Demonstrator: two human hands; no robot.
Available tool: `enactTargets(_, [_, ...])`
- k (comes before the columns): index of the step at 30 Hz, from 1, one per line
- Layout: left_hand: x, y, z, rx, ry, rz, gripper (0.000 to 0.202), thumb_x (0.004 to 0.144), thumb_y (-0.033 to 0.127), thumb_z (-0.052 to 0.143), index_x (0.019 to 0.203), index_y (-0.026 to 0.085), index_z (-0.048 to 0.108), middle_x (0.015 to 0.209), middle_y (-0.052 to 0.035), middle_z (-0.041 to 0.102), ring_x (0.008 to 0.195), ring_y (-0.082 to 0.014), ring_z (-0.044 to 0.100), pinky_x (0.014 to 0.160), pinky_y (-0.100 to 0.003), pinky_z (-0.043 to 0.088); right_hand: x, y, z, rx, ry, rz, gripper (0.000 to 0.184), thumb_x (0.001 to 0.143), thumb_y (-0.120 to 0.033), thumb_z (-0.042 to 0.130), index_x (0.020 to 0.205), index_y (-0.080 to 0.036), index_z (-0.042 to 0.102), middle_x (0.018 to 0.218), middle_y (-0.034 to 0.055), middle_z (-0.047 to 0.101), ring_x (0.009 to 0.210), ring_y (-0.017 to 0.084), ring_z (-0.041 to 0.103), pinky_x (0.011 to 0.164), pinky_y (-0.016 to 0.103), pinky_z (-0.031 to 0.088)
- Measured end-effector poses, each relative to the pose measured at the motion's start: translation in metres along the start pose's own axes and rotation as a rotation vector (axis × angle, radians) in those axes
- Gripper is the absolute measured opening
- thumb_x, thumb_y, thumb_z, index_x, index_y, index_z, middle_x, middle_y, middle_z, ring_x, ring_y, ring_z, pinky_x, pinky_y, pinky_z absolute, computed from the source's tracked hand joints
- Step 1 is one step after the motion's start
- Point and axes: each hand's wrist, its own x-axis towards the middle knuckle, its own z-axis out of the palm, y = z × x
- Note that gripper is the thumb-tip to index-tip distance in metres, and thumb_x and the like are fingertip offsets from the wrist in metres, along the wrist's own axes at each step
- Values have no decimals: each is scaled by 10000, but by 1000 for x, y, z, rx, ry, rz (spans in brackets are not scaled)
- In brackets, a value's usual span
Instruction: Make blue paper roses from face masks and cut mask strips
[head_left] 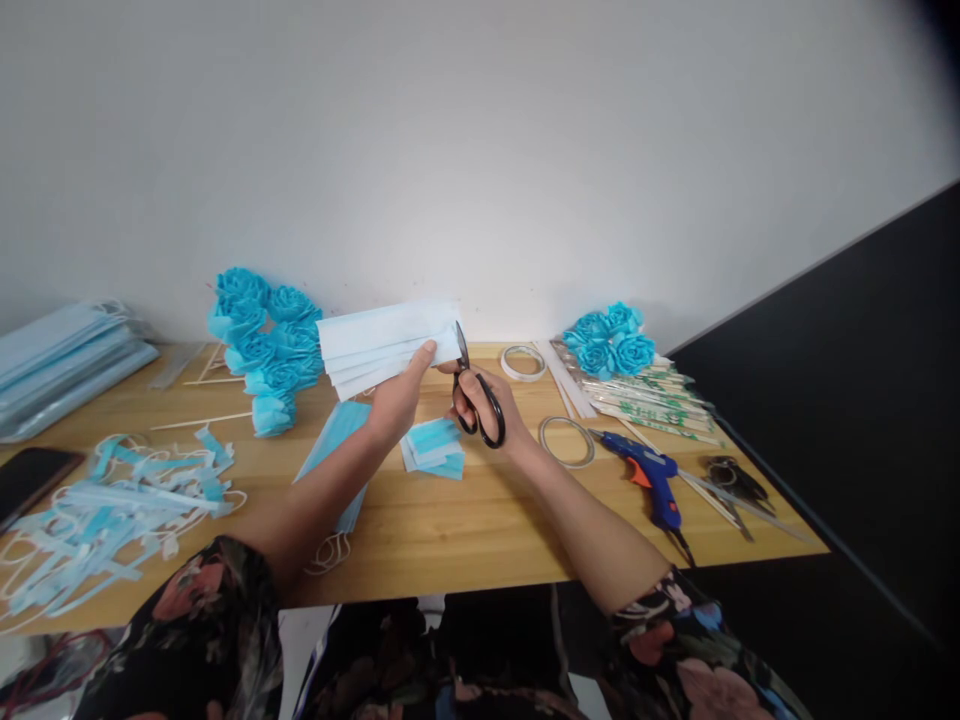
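Observation:
My left hand [405, 393] is closed on a pleated face mask [382, 338], pale side up and held above the table, thumb on top near its right end. A pair of black-handled scissors [480, 408] is in my right hand [491, 400], fingers through the loops. Its blades point up at the mask's right edge; I cannot tell how far they are closed. Below my hands lie several cut blue and white mask pieces [437, 450]. A blue face mask [349, 440] with white ear loops rests on the table under my left forearm.
Blue paper-like flowers [274, 345] stand at the back left, others [611, 340] at the back right by wrapped sticks [660, 405]. Scraps [112, 510], a phone [34, 480] and packed masks [71, 360] lie left. Tape rolls [523, 363] and a blue glue gun [649, 475] lie right.

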Motion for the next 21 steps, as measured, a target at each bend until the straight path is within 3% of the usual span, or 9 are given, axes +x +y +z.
enactTargets(9, [-1,0,2,-27,-14,30,475,825,496,755,1224,242,719,1424,-76,651,1503,-247,420,1280,-355,246,0,-2,1,-26,25,21,523,848,-718,604,763,-203,585,526,-70,481,418,76,441,537,268,520])
enactTargets(16, [-3,5,2,16,23,-19,465,824,478,760,1205,214,722,1441,-90,637,1494,-265,430,1290,-373,230,1,-1,0,-46,38,31,579,847,-723,595,976,-168,697,506,-78,481,410,90,485,500,253,493])
enactTargets(21, [-4,8,4,-10,24,-25,434,834,434,755,1201,206,718,1461,-86,622,1500,-263,420,1295,-372,218,2,2,-1,-63,37,26,605,853,-717,594,1021,-151,723,501,-73,488,401,90,491,480,244,489])
